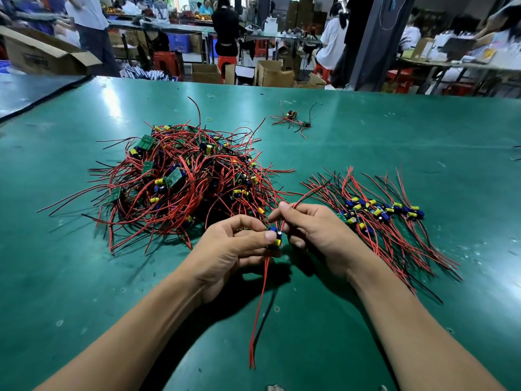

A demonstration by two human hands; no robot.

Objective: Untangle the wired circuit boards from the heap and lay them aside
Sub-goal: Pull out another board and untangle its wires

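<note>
Just below the middle of the frame, the left hand (pixel 234 249) pinches one small circuit board (pixel 275 237) between curled thumb and forefinger; its blue capacitor and yellow part show at the fingertips. The right hand (pixel 315 232), touching it from the right, has its fingers curled round the board's upper wires (pixel 306 196), which rise toward the upper right. Two red leads (pixel 258 311) dangle toward the bottom edge. The tangled heap (pixel 180 179) lies left of centre on the green table (pixel 423 131), and the sorted row (pixel 386 215) lies right.

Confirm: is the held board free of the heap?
Apparently free: left hand holds board, right hand pinches its red wires, all beside heap.
</note>
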